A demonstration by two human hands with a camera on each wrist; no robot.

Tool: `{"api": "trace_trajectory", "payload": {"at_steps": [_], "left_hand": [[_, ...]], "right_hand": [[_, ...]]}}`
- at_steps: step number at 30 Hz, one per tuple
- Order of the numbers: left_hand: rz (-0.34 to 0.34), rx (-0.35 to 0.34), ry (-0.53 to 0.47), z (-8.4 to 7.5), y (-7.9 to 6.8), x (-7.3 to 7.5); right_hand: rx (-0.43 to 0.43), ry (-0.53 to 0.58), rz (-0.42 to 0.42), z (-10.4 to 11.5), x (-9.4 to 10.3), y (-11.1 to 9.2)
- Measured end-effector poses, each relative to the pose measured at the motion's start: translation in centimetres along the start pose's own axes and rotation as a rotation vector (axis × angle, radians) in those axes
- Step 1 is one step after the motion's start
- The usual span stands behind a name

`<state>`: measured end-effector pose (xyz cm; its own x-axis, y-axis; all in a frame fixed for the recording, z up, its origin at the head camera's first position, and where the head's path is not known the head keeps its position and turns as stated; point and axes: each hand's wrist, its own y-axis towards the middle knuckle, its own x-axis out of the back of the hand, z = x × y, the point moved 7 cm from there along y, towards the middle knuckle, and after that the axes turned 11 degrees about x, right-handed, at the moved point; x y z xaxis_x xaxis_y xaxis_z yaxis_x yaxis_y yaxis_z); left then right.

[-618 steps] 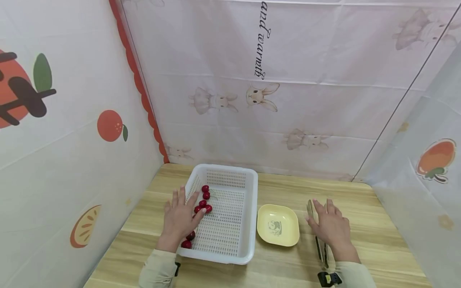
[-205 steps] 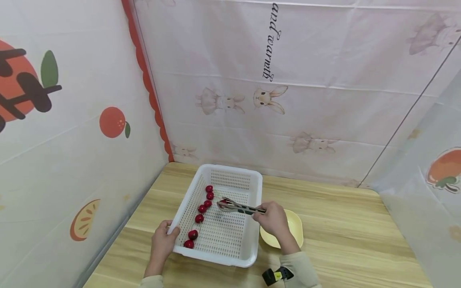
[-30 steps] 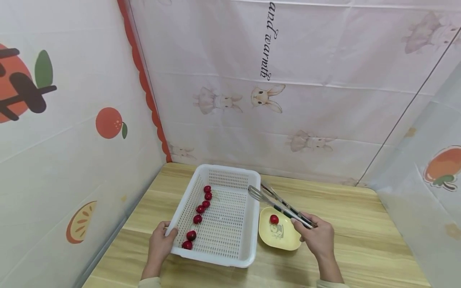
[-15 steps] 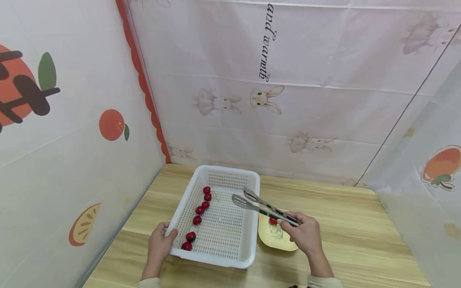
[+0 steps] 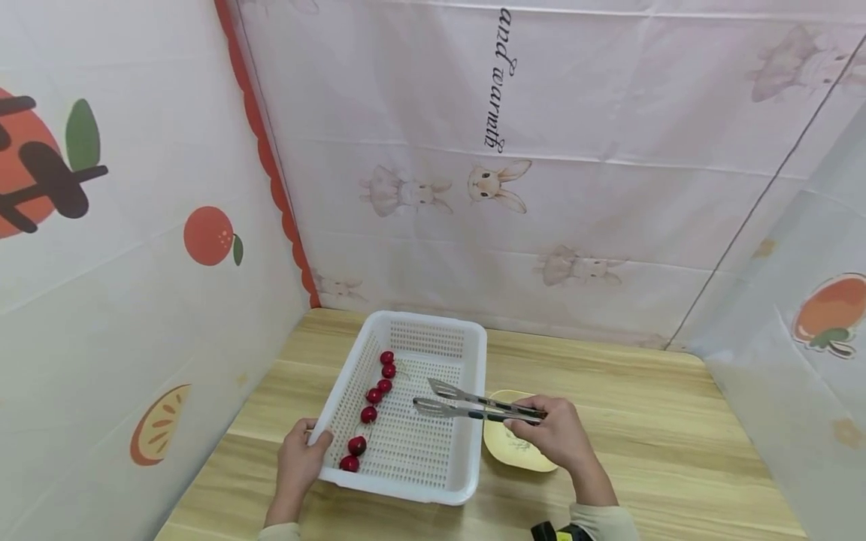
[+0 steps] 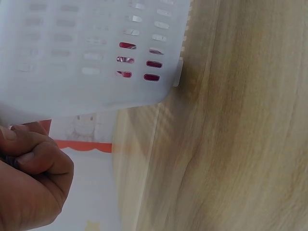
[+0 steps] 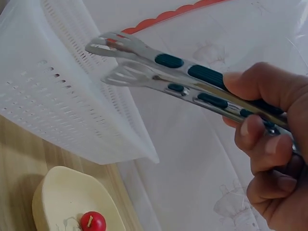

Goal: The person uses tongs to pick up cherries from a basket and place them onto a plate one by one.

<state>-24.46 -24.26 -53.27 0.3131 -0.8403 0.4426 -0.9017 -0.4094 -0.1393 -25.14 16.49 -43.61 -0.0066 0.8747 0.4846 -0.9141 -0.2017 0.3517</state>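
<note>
My left hand (image 5: 298,454) grips the left rim of a white plastic basket (image 5: 406,491) near its front corner. Several dark red cherries (image 5: 368,415) lie in an uneven row along the basket's left side, some with stems. In my right hand (image 5: 558,436) is a pair of metal tongs (image 5: 497,415) with dark green grip pads. The tongs' slotted ends stand apart over the middle of the basket, with nothing between them. A yellow dish (image 5: 517,460) sits right of the basket, partly under my right hand. One cherry (image 7: 94,222) shows in that dish in the right wrist view.
Basket and dish stand on a wood-grain table (image 5: 649,443). A cloth wall with rabbit prints (image 5: 419,278) rises behind the table, and fruit-printed walls (image 5: 223,323) flank it on both sides.
Earlier the tongs held a cherry over the basket; a second ago one lay in the dish. Since then my right hand has swung the spread tongs left over the basket. My left hand stays put.
</note>
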Motion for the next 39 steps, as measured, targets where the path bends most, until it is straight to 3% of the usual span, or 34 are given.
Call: {"api": "trace_trajectory", "payload": {"at_steps": [8,12,15,23,39], "left_hand": [[-0.001,0.005,-0.003,0.0,-0.1,-0.1],[0.004,0.014,-0.001,0.0,-0.1,-0.1],[0.008,0.019,-0.002,0.1,-0.2,-0.1],[0.0,0.004,-0.027,0.0,-0.2,0.0],[0.008,0.018,-0.018,-0.4,-0.4,0.0]], "right_hand": [[0.118,0.042,0.164,1.0,-1.5,0.6],[0.137,0.079,0.189,1.2,-2.3,0.8],[0.178,0.047,0.192,1.6,-2.8,1.0],[0.398,-0.033,0.217,3.4,-4.7,1.1],[0.423,-0.222,0.404,6.0,-7.2,3.1]]}}
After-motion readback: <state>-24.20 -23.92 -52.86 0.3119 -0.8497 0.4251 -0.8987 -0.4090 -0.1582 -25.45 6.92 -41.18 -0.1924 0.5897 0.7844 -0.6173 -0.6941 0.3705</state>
